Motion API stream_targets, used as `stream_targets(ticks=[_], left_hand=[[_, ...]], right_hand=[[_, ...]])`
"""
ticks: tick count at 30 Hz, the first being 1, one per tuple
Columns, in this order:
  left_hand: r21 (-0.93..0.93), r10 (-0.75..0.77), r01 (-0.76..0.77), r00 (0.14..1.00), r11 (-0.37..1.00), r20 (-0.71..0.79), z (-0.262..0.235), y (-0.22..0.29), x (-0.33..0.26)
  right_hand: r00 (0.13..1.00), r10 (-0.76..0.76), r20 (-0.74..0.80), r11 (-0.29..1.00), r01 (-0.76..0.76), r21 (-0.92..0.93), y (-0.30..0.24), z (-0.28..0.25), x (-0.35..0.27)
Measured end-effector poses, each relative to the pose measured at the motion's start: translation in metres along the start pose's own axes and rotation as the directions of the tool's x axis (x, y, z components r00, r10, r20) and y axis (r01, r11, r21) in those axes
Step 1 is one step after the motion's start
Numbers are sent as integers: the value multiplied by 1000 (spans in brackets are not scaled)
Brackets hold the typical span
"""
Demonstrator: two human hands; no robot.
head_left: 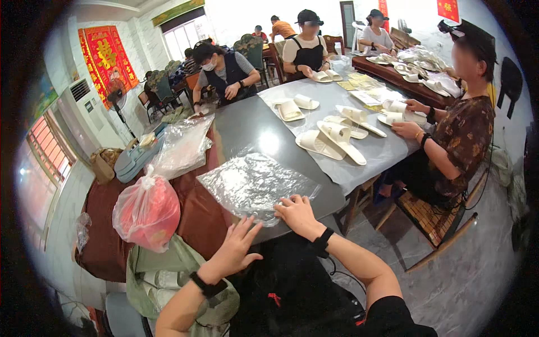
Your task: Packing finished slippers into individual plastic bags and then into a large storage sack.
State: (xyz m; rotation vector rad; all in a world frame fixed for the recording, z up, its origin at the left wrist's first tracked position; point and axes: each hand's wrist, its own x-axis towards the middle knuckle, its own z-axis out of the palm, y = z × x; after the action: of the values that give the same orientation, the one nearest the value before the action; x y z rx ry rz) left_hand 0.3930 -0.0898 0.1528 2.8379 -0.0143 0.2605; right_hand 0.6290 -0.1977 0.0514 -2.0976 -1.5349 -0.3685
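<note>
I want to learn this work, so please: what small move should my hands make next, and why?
Probably pinch the clear plastic by its near edge: it lies spread and wrinkled on the grey table, with the left hand and right hand both at that edge.

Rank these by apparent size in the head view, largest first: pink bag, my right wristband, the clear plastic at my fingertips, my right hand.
1. Clear plastic
2. Pink bag
3. Right hand
4. Right wristband
</note>
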Motion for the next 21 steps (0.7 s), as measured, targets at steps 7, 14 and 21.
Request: stream_targets(ticks=[7, 14, 21], left_hand=[[209, 12, 90, 898, 974, -441, 29, -7, 58], [49, 20, 8, 831, 999, -556, 18, 2, 70], [208, 53, -17, 984, 978, -169, 18, 18, 100]], right_hand=[[935, 19, -355, 960, 83, 268, 21, -50, -2], [727, 599, 336, -521, 35, 853, 39, -91, 4], [707, 500, 500, -681, -35, 731, 39, -57, 3]])
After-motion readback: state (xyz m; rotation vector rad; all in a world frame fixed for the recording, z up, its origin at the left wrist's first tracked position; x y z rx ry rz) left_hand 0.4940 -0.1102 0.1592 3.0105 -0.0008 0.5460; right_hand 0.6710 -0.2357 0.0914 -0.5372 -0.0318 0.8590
